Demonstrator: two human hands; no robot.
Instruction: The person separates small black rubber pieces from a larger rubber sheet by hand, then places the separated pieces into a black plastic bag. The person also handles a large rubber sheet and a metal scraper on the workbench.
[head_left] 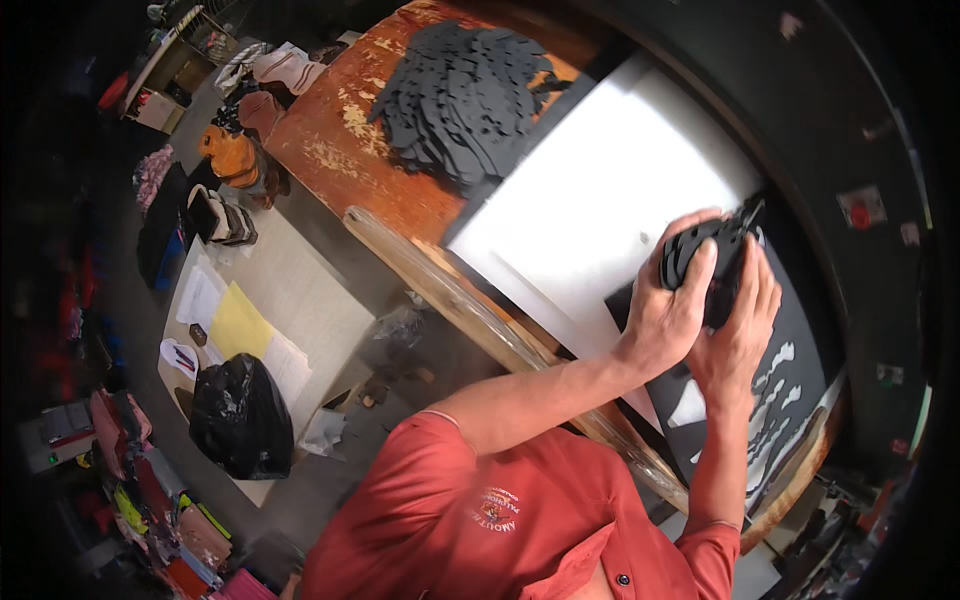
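My left hand (668, 315) and my right hand (738, 338) are closed together round a small stack of black cut-out pieces (690, 250). The left thumb lies across the pieces, and the right fingers press against their other side. Under and beside my hands is a black sheet (805, 345) with several wavy holes cut through it, lying on a white board (610, 170). A large heap of dark grey cut-out pieces (460, 100), fanned in overlapping rows, sits on the worn wooden table beyond the board.
The red-brown wooden table (325, 150) has a long rounded wooden edge (450, 290) on my side. To the left stands a pale table (300, 260) with papers, a yellow sheet (240, 320) and a black plastic bag (243, 415). Dark machinery with a red button (860, 210) rises at the right.
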